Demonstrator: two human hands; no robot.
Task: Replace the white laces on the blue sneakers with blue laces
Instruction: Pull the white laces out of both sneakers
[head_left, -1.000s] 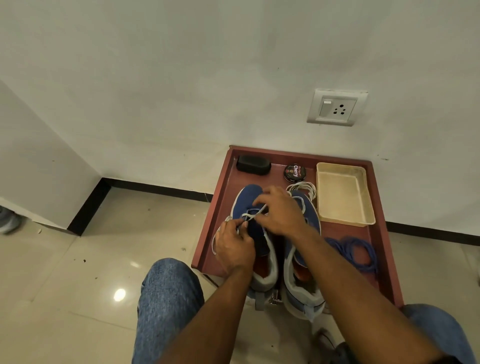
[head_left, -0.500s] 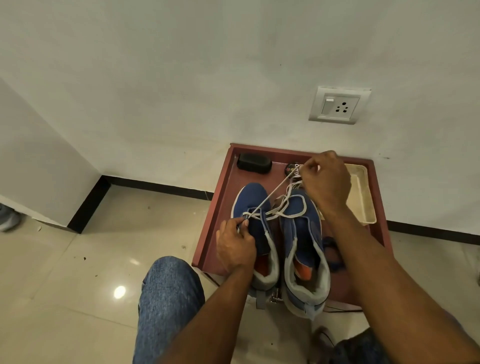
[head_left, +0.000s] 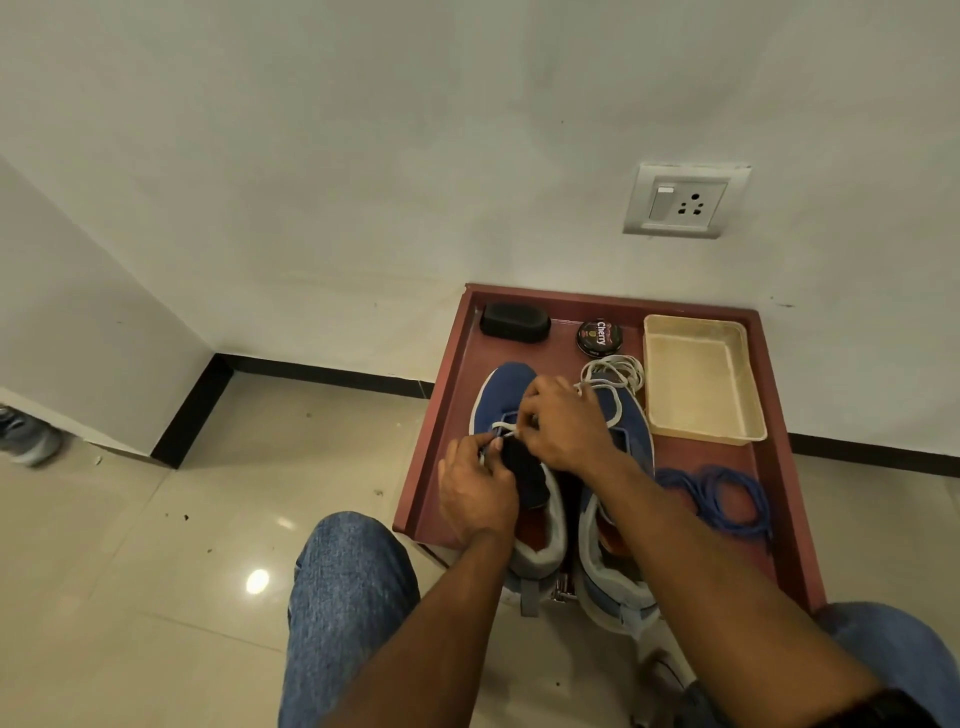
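Two blue sneakers stand side by side on a dark red tray (head_left: 447, 415), toes toward the wall. On the left sneaker (head_left: 506, 387) my left hand (head_left: 475, 491) grips the side by the eyelets. Over its tongue my right hand (head_left: 563, 423) pinches the white lace (head_left: 503, 429) at the lower eyelets. Loose white lace (head_left: 615, 370) is piled at the toe of the right sneaker (head_left: 631, 415). A coil of blue laces (head_left: 719, 499) lies on the tray to the right of the shoes.
At the tray's back stand a black brush (head_left: 514, 322), a round polish tin (head_left: 600, 338) and a cream plastic tray (head_left: 698, 376). A wall socket (head_left: 683, 201) is above. My jeans-clad knees (head_left: 345, 587) flank the tray on a tiled floor. Someone's shoe (head_left: 26, 436) shows at far left.
My right hand, which had pulled a length of white lace up toward the polish tin, has come back down to the left sneaker's eyelets. My left hand stayed on the shoe.
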